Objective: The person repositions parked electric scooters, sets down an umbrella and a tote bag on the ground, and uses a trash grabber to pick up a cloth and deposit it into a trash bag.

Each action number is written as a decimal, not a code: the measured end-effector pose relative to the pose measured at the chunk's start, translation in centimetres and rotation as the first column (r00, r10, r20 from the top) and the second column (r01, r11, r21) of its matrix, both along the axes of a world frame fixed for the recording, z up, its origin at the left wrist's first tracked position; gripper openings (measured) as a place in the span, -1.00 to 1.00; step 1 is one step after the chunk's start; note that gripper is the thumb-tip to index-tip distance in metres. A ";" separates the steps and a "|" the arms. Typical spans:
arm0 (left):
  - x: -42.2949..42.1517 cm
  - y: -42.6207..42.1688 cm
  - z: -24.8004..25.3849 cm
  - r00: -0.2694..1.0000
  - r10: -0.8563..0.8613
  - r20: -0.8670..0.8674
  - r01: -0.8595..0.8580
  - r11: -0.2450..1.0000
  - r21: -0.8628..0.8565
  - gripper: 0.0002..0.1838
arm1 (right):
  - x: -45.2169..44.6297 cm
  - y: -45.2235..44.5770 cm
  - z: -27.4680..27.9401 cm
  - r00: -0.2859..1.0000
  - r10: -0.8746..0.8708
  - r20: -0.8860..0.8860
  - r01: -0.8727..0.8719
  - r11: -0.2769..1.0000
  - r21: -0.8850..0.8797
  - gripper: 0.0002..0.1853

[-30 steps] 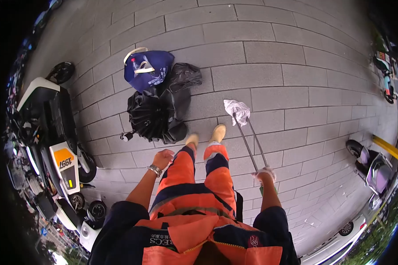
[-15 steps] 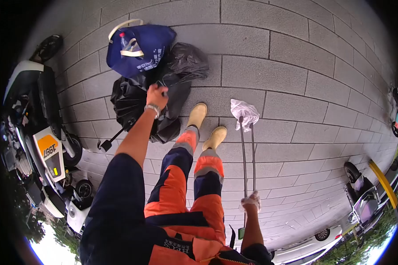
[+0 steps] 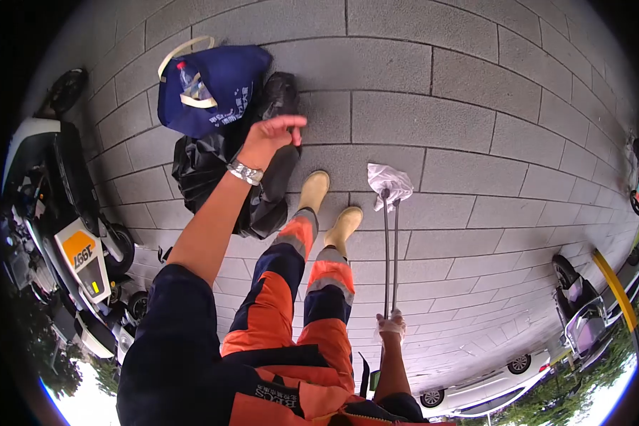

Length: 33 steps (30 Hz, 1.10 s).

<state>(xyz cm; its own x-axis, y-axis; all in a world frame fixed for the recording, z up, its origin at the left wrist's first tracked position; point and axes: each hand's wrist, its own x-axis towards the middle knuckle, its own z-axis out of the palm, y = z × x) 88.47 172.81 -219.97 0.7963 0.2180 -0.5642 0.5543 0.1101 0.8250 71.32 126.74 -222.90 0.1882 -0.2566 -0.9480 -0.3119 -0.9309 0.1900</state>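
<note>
My left hand (image 3: 273, 138), with a metal watch at the wrist, is raised above the black garbage bag (image 3: 263, 206). Its fingers stretch to the right and I see nothing in them. Beside the bag's upper part stands a navy tote bag (image 3: 245, 67) with cream handles and a red-capped plastic bottle (image 3: 192, 82). In a clear plastic glove, my right hand (image 3: 392, 324) is closed around long metal tongs (image 3: 388, 255). At the far tips of the tongs is a crumpled whitish sheet (image 3: 389, 181), perhaps plastic or cloth, on the paving.
Grey paving slabs (image 3: 433, 78) surround my beige boots (image 3: 344, 231). Parked scooters (image 3: 78, 248) line the left side. At the right are another scooter (image 3: 579, 305), a yellow barrier (image 3: 615, 291) and a white car (image 3: 476, 387).
My left hand has come off the black bag, moving up and right with fingers extended. The arms of the tongs in my right hand have drawn closer together.
</note>
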 end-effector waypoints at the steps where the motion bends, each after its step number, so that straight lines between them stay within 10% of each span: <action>1: 1.6 -0.2 2.1 0.989 0.107 0.103 -0.090 0.983 -0.160 -0.58 | -0.2 -0.1 -0.4 1.000 -0.029 0.008 0.029 0.999 0.027 -0.43; 2: 3.1 -0.2 4.1 0.957 0.225 0.185 -0.157 0.933 -0.324 -0.52 | -0.2 0.0 -0.8 0.998 -0.058 0.015 0.057 0.997 0.054 -0.45; 11: 9.3 -2.9 17.9 0.853 -0.079 0.515 -0.102 0.944 0.313 -0.46 | -1.0 1.0 -3.0 0.995 -0.097 -0.005 0.097 0.995 0.035 -0.41; 13: 9.3 -2.1 18.5 0.829 -0.477 0.293 -0.177 0.273 0.946 -0.59 | -0.7 2.0 -2.5 0.994 -0.110 0.022 0.109 0.993 0.048 -0.42; 14: 9.1 -1.3 18.8 0.821 -0.488 0.295 -0.178 0.272 0.946 -0.59 | -0.6 2.5 -2.4 0.993 -0.111 0.045 0.108 0.993 0.056 -0.42; 16: 8.6 0.8 18.9 0.870 -0.480 -0.114 0.006 -0.219 0.976 -0.74 | -0.5 2.7 -3.7 0.988 -0.143 0.049 0.138 0.985 0.099 -0.44; 20: 8.9 2.0 17.2 0.838 -0.501 -0.218 0.112 -0.234 0.966 -0.86 | -0.3 2.9 -4.6 0.990 -0.115 0.087 0.096 0.976 0.194 -0.44; 22: 9.4 2.1 15.7 0.728 -0.681 -0.079 0.139 0.034 0.990 -0.92 | -0.3 2.5 -3.6 0.984 -0.153 0.092 0.129 0.967 0.221 -0.45; 23: 9.5 2.8 14.4 0.838 -0.546 0.026 0.283 0.474 0.834 -0.94 | -0.2 2.4 -3.2 0.979 -0.176 0.100 0.146 0.956 0.253 -0.46; 24: 10.2 2.9 13.6 0.833 -0.553 0.031 0.285 0.476 0.832 -0.94 | -0.3 2.3 -2.8 0.978 -0.184 0.104 0.154 0.957 0.248 -0.46; 26: 11.7 2.7 12.4 0.982 -0.184 0.042 0.173 0.966 0.190 -0.87 | -0.8 1.5 -2.2 0.966 -0.222 0.132 0.166 0.925 0.341 -0.46; 30: 13.5 1.2 9.7 0.937 -0.332 0.104 0.258 0.863 0.435 -0.87 | -1.2 0.3 3.4 0.950 -0.208 0.233 0.110 0.921 0.373 -0.40; 32: 13.4 2.1 8.7 0.868 -0.497 -0.016 0.372 0.627 0.684 -0.86 | -3.2 -1.3 5.0 0.935 -0.169 0.311 0.042 0.926 0.376 -0.40; 33: 13.2 1.6 9.2 0.745 -0.656 -0.119 0.388 0.281 0.878 -0.86 | -3.6 -1.9 5.9 0.912 -0.130 0.389 -0.027 0.927 0.373 -0.40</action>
